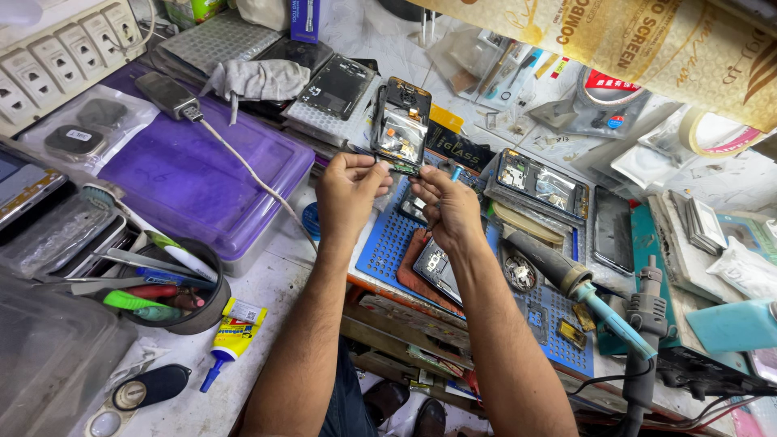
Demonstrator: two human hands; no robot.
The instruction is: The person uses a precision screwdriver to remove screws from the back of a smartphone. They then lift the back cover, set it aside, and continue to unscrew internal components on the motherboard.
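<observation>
Both hands, left hand and right hand, pinch the bottom edge of an opened black phone frame at centre frame, lifted off the cluttered surface. Each grip is pressed on that edge. Little open room remains: a blue perforated mat lies beneath, a purple plastic box left.

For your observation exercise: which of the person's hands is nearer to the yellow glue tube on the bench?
Left. The left hand is up and to the right of the yellow glue tube, pinching the opened phone frame. The right hand is farther right, beyond the left.

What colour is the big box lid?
Purple; the box lid shows best in the head view.
</observation>
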